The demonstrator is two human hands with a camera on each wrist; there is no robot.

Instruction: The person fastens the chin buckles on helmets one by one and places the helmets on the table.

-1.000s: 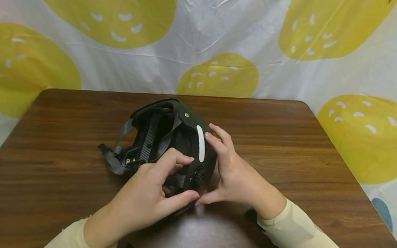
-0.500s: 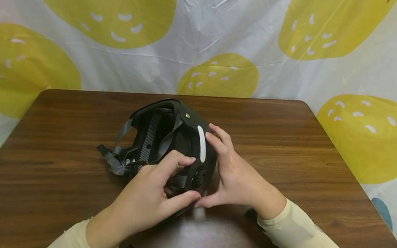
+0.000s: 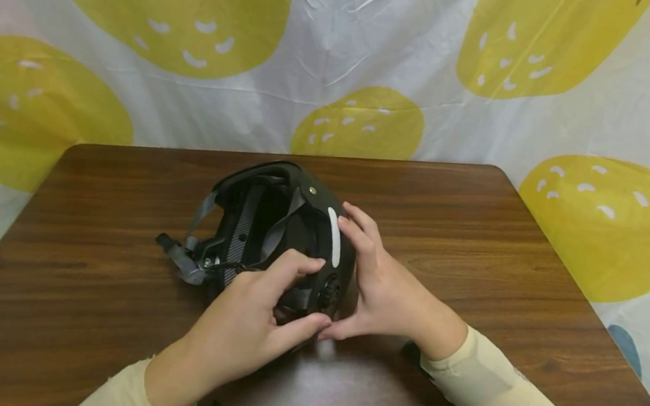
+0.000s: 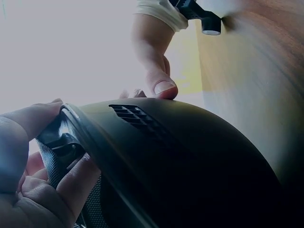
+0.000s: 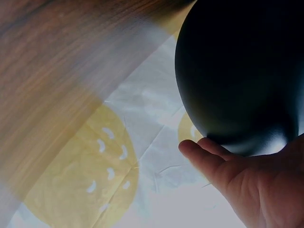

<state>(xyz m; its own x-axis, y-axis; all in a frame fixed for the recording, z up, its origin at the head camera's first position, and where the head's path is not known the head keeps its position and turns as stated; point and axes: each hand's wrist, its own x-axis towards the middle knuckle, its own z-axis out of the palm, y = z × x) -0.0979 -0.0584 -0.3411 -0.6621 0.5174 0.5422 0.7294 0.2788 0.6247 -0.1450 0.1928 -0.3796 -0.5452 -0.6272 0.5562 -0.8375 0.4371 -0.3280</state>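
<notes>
A black helmet lies tipped on the wooden table, its hollow side turned left and up. A white strip and a round vent mark its shell. My left hand grips the near rim, some fingers reaching inside; in the left wrist view the left fingers bend around the rim beside the mesh padding. My right hand cups the outer shell from the right, its thumb close to the left thumb. The right wrist view shows right fingers against the dark shell. The helmet's underside is hidden.
A grey chin strap with a black buckle hangs from the helmet's left end onto the wooden table. Behind the table's far edge hangs a white sheet with yellow fruit prints. Dark wrist devices show below both sleeves.
The helmet has turned slightly, its white strip and vent shifting a little right. My left hand has moved slightly right with the rim; my right hand stays nearly in place.
</notes>
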